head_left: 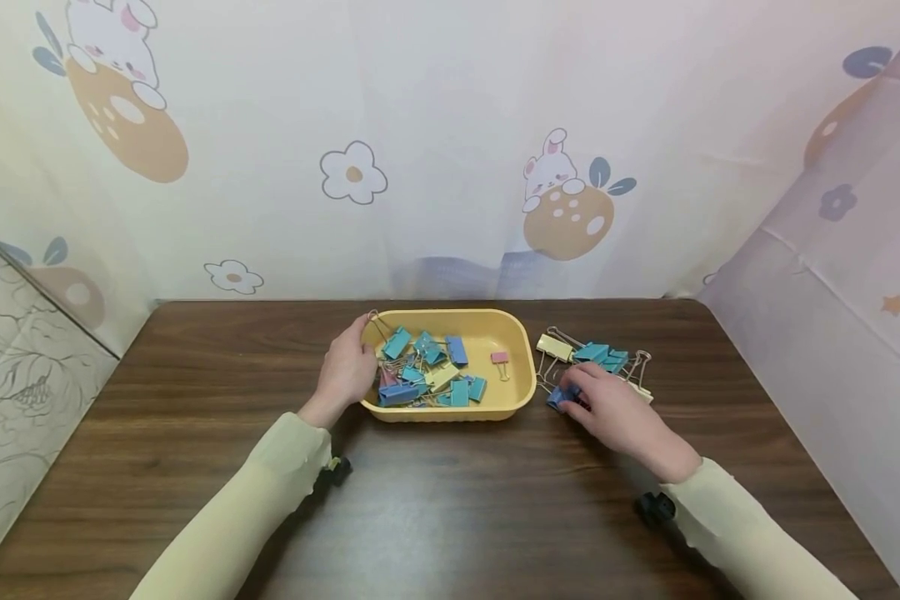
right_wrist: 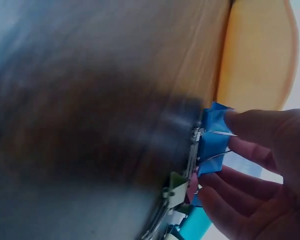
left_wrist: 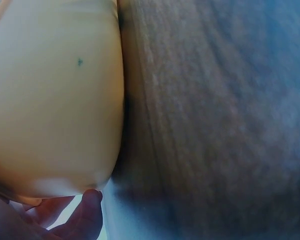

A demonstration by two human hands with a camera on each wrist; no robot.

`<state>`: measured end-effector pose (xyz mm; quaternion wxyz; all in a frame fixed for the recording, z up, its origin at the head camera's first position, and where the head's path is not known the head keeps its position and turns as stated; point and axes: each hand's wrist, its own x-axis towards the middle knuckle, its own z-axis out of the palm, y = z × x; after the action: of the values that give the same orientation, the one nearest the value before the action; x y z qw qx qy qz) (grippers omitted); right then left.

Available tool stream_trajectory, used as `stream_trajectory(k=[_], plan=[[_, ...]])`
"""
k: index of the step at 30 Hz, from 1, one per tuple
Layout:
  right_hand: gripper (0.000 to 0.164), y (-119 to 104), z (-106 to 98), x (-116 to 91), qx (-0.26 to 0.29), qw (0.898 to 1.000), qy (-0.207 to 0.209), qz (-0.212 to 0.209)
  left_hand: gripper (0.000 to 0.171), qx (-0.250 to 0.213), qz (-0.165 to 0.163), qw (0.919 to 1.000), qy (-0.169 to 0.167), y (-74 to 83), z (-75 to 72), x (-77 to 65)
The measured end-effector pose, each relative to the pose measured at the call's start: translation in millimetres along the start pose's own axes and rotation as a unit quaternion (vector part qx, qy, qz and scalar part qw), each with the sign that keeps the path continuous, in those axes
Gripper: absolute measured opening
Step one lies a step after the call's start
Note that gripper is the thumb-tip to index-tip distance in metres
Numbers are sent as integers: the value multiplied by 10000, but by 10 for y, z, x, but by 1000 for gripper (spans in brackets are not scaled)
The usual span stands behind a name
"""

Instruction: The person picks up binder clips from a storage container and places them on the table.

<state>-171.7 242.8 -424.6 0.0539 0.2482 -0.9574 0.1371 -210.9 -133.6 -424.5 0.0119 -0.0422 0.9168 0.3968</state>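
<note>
- While both arms lay over the dark wooden table (head_left: pixel 457 517), pale sleeves (head_left: pixel 240 508) covered them to the wrists, with a black device (head_left: pixel 655 508) beside each cuff.
- The right hand (head_left: pixel 611 408) pinched a blue binder clip (right_wrist: pixel 212 142) between thumb and fingers, at the near left side of a loose pile, just off the basket's right end.
- The left hand (head_left: pixel 347 367) grasped the left end of that yellow basket (head_left: pixel 487 414), fingertips against its outer wall.
- The basket stood near the middle of the table's far edge, long sides parallel to it.
- Inside, teal, blue, yellow and pink clips were heaped toward the left end; one small pink clip (head_left: pixel 500 357) lay apart near the right end, handles pointing to the near side.
- Toward the table's far right corner, the pile also held a cream clip (head_left: pixel 555 347) and several teal clips (head_left: pixel 592 352), partly hidden by the right hand.
- Behind the far edge hung a white curtain (head_left: pixel 435 100) printed with rabbits, fruit and flowers.
</note>
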Motion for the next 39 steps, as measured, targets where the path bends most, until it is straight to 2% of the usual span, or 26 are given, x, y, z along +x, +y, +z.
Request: stream_trajectory(k=[8, 14, 18, 22, 26, 29, 34, 39], plan=[[21, 69, -49, -24, -134, 9999, 35, -58, 52, 6, -12, 10000, 28, 24, 10, 5], [16, 74, -171, -19, -188, 9990, 388, -89, 52, 31, 13, 10000, 13, 36, 18, 15], [12, 9, -270, 54, -143, 9975, 669, -168, 52, 19, 25, 10000, -22, 34, 10, 13], [11, -126, -359, 185, -100, 9968, 762, -231, 52, 44, 49, 10000, 13, 25, -2, 6], [13, -292, -411, 349, -30, 9971, 657, -390, 52, 74, 95, 9999, 30, 10, -2, 4], [13, -411, -383, 488, 39, 9964, 461, -714, 52, 55, 97, 9999, 14, -4, -1, 6], [13, -553, -210, 714, -236, 9883, 39, -1503, 52, -28, 81, 10000, 29, -17, 0, 6], [16, -596, -5, 879, -769, 9805, -298, -1785, 52, -49, 127, 9999, 24, -22, 9, 3]])
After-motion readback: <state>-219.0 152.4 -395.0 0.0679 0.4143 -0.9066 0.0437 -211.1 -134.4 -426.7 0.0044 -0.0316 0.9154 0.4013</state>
